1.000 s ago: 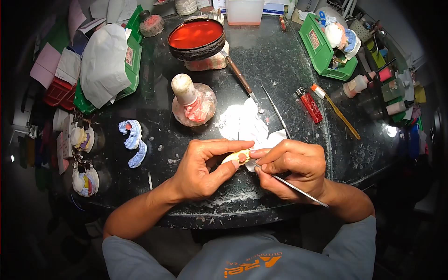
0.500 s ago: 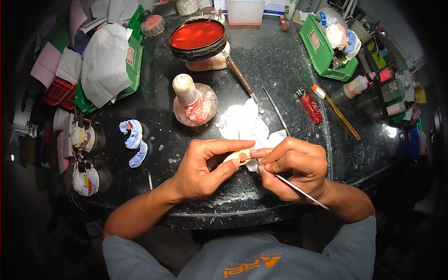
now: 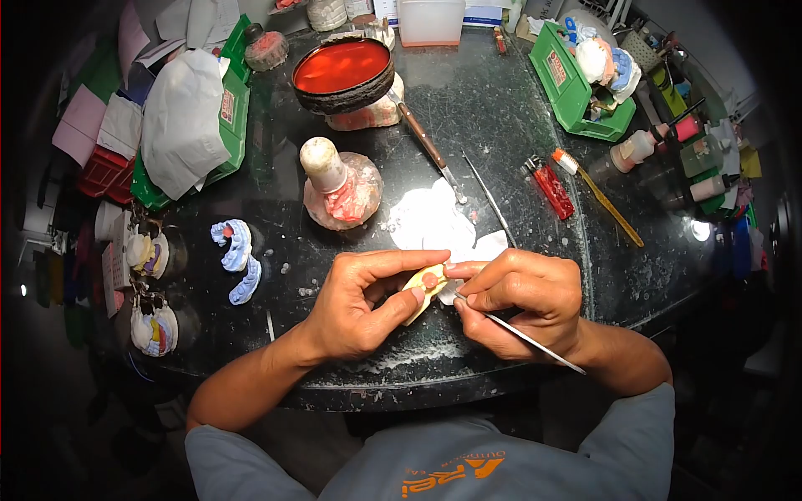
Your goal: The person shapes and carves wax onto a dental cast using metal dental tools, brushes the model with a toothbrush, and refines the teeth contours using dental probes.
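My left hand (image 3: 359, 301) pinches a small yellow dental model (image 3: 418, 310) between thumb and fingers. A round patch of pink wax (image 3: 430, 280) sits on the model. In my right hand (image 3: 530, 305) is a slim metal dental carving tool (image 3: 535, 341), gripped like a pen. Its tip is close to the model's right side; whether they touch I cannot tell. A fingertip of the right hand rests by the model's upper end. Beneath and beyond the hands lies crumpled white tissue (image 3: 426, 219).
A pan of red wax (image 3: 342, 67) stands at the back, near a wax knife (image 3: 424, 142). An alcohol burner (image 3: 342, 196) is ahead of my left hand, blue dental models (image 3: 238, 246) further left. A red lighter (image 3: 550, 190) and a toothbrush (image 3: 601, 200) lie to the right.
The yellow model has turned in my left hand, so its lower end points more toward me and more of it shows. The whole view has shifted slightly. Both grips stay the same.
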### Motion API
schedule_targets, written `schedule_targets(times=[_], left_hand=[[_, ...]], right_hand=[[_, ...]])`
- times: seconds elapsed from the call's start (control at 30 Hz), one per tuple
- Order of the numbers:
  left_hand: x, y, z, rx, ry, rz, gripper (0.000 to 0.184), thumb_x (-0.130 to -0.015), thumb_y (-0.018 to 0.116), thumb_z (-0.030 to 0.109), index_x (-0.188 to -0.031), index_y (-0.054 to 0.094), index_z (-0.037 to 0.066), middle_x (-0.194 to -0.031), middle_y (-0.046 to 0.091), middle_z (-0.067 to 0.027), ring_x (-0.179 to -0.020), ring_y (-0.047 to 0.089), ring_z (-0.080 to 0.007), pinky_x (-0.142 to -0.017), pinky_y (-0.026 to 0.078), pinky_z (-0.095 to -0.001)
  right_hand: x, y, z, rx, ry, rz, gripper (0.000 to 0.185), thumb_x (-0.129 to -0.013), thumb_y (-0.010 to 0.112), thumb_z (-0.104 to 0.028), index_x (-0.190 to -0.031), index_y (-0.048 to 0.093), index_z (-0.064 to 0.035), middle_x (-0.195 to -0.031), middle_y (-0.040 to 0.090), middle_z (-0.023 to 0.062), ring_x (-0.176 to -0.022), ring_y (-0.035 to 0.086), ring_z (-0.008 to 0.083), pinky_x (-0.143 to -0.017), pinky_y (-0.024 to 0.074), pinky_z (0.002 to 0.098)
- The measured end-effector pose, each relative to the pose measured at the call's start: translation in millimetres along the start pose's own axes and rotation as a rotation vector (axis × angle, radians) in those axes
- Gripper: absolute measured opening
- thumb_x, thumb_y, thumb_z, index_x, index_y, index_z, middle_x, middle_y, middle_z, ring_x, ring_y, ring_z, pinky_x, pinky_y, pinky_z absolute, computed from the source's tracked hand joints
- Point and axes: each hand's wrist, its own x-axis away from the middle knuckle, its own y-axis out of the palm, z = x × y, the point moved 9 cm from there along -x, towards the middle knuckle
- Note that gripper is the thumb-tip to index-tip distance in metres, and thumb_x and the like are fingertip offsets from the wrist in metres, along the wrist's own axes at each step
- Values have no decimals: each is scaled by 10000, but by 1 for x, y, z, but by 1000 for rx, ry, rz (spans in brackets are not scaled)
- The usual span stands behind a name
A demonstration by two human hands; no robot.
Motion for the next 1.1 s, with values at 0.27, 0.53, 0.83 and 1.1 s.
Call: schedule_targets(times=[0.27,0.53,0.83,1.1], left_hand=[[0,-1,2,-42,-17,-17,441,-980,604,-43,-1418,653,-63,-1069,738,-89,-803,611,-60,-695,494,-222],[-1,-2,3,-90,52,-5,449,-956,633,-12,-1401,670,-55,-1160,746,-115,-885,638,-65,-753,507,-214],[0,-2,2,-58,-12,-14,453,-948,643,-11,-1399,673,-54,-1166,743,-123,-896,644,-75,-755,505,-225],[0,-2,3,-70,15,-12,447,-951,636,-21,-1395,672,-61,-1172,740,-124,-921,652,-83,-781,513,-231]], right_hand=[[-1,0,4,-17,29,-22,183,-780,830,123,-809,691,7,-837,746,132,-874,811,271,-847,689,371],[-1,0,9,-60,66,-24,181,-786,840,108,-804,695,1,-836,760,125,-906,814,277,-831,685,355],[-1,-1,13,-77,88,-34,162,-800,841,90,-801,708,-2,-827,774,136,-902,816,285,-795,678,348],[-2,-1,16,-100,129,-41,157,-802,837,91,-791,708,2,-829,776,150,-919,816,301,-805,676,362]])
